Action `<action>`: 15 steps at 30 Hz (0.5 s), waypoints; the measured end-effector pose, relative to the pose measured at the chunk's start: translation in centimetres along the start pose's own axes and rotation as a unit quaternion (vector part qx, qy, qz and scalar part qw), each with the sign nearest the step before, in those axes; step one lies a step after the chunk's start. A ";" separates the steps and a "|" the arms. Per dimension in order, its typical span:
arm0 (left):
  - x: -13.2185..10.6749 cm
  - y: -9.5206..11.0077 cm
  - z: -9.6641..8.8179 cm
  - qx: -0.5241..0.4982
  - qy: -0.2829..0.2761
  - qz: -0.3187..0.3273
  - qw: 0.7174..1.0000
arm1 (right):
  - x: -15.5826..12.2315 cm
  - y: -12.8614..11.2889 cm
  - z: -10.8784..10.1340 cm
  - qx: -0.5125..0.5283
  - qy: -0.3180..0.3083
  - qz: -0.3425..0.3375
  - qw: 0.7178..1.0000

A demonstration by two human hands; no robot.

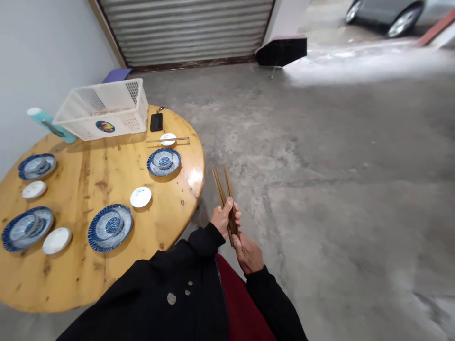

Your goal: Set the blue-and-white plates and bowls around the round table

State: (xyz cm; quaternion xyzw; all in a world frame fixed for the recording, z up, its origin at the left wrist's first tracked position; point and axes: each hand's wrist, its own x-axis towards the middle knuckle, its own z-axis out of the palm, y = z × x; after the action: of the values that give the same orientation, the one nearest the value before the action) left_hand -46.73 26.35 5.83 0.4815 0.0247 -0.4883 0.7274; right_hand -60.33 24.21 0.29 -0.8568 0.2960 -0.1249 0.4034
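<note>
Both my hands hold a bundle of dark wooden chopsticks (223,187) in front of me, off the right edge of the round wooden table (88,265). My left hand (223,219) is closed round the bundle's middle. My right hand (248,253) grips its lower end. The sticks point up and away, over the concrete floor. On the table lie blue patterned plates with bowls (164,161) (110,226), small white saucers (141,197) and one pair of chopsticks (167,140) resting across a saucer at the far side.
A white plastic basket (103,110) stands at the table's far edge, with a black phone (156,121) beside it and a teal bottle (50,124) to its left. More plates sit at the left. A roller shutter, a black umbrella (281,50) and a car lie beyond.
</note>
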 end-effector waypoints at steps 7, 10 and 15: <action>8.5 4.4 5.6 0.001 0.023 0.070 0.997 | 9.4 1.9 -2.6 0.443 -0.096 0.214 0.865; 11.1 5.7 8.1 0.047 0.017 0.123 0.991 | 14.0 2.3 -3.7 0.529 -0.068 0.235 0.812; 13.4 6.2 11.1 0.086 0.000 0.124 0.988 | 21.1 1.8 -5.4 0.313 -0.031 0.068 0.947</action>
State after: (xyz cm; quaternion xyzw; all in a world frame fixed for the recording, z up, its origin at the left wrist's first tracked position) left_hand -39.99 9.48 9.19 0.5419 -0.0774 -0.3941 0.7382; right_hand -46.77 7.09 1.88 -0.6687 0.2872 -0.1569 0.6676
